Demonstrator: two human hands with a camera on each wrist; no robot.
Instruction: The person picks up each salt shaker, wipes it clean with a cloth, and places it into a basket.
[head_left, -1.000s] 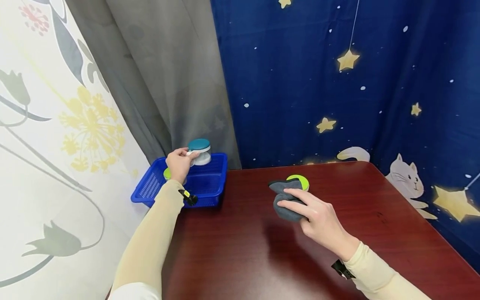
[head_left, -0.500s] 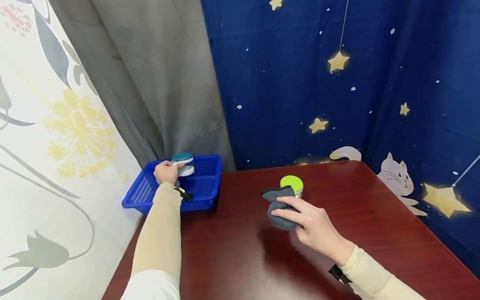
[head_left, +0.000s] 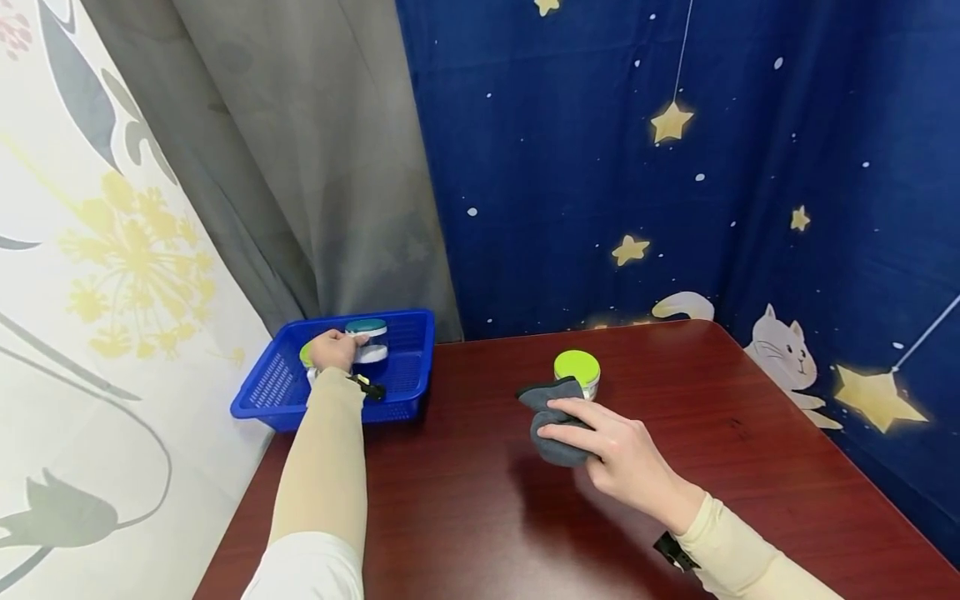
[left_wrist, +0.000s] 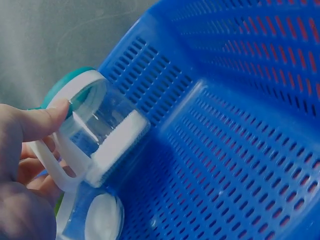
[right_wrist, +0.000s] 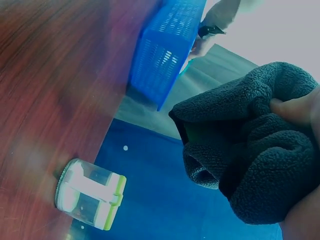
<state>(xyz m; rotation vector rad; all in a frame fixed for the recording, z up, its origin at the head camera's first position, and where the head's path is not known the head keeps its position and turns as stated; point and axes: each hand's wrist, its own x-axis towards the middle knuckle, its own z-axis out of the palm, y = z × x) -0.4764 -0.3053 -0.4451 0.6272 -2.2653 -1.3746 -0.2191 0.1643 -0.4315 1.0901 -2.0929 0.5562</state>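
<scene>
My left hand (head_left: 333, 350) grips the white handle of a clear jar with a teal lid (left_wrist: 107, 125). That jar is down inside the blue basket (head_left: 258, 410), its white base close to the basket floor. Beside it in the basket is a second jar with a lime-green lid (head_left: 306, 355), partly hidden by my hand. My right hand (head_left: 626, 454) holds a bunched dark grey cloth (right_wrist: 250, 150) above the table, fingers pressed on its folds. Just behind the cloth, a third jar with a lime-green lid (head_left: 577, 367) stands upright on the table.
The basket sits at the back left of the reddish-brown table (head_left: 465, 500), near a white patterned wall (head_left: 90, 417). A grey curtain (head_left: 300, 167) and a dark blue star-printed curtain (head_left: 555, 183) hang behind the table's back edge.
My left hand has lowered the teal-lidded jar from above the basket down into it. The right hand still holds the cloth in nearly the same place; the view has shifted slightly.
</scene>
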